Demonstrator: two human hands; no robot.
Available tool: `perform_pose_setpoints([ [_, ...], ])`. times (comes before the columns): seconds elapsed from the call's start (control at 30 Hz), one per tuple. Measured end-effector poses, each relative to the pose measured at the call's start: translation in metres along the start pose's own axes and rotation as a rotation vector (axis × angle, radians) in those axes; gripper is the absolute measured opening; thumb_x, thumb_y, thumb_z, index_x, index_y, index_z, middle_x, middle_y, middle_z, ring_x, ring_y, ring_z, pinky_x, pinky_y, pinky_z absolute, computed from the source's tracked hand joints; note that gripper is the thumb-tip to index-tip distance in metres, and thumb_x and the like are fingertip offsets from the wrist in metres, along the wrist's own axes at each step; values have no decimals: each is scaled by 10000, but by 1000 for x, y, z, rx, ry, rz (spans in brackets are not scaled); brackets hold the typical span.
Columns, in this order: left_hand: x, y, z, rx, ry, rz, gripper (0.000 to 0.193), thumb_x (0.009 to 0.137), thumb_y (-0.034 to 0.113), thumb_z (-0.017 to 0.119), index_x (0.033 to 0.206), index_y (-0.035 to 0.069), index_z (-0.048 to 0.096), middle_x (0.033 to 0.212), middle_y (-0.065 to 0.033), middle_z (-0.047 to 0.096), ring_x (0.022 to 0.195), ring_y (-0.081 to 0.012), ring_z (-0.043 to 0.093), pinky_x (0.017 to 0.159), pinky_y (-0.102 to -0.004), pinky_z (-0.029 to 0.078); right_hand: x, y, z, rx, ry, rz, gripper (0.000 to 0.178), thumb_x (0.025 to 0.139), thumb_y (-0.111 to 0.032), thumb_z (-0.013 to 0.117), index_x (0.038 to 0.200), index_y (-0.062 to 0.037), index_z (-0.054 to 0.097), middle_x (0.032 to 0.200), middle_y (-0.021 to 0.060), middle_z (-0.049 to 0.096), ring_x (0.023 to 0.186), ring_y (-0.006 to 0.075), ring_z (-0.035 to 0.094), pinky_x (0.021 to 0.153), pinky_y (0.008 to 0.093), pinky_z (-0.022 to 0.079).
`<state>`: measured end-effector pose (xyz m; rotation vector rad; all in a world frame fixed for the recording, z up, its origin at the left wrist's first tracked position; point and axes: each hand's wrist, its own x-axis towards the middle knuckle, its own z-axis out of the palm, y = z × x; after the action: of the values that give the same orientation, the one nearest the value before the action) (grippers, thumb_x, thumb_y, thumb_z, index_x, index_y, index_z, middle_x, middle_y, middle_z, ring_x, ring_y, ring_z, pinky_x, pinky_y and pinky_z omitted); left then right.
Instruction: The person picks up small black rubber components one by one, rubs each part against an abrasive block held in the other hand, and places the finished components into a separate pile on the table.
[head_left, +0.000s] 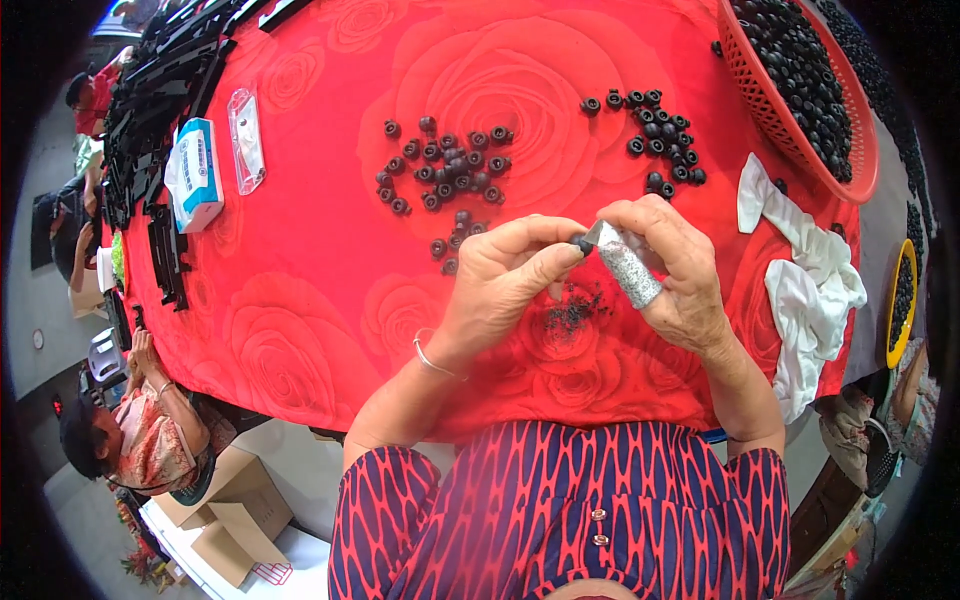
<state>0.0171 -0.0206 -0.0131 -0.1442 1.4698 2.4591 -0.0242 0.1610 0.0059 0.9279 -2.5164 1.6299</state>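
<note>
Hold the small black part (581,244) firmly in the left hand (505,270), pinched between thumb and forefinger, directly between both hands. Curl the right hand (685,260) as now, around the silver-wrapped piece (628,272), with the pale, blade-like tip (597,232) right beside the part; cannot tell if touching. Apparently a trimming step: best done in short, light strokes, angled away from the left fingertips, turning the part gradually. Drop scraps onto the dark shavings (573,315) below the hands, apart from the black pieces (459,167) beyond the left hand.
</note>
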Motion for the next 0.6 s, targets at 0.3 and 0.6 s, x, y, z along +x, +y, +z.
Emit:
perform_pose_setpoints([
  [0.3, 2, -3, -3, -44, -20, -16, 224, 871, 76, 593, 1062, -41, 595, 860, -60, 626, 672, -78, 547, 582, -197, 457, 1, 3, -1, -25, -8, -19, 272, 737, 5, 637, 998, -3, 562, 784, 108, 537, 667, 227, 561, 585, 306, 452],
  [0.6, 0, -8, -4, -202, -13, -104, 217, 883, 115, 583, 1040, -33, 603, 814, -58, 622, 657, -77, 553, 566, -208, 469, 0, 6, 0, 12, -50, 24, 283, 730, 4, 630, 1004, -1, 560, 790, 109, 537, 684, 226, 564, 590, 309, 452],
])
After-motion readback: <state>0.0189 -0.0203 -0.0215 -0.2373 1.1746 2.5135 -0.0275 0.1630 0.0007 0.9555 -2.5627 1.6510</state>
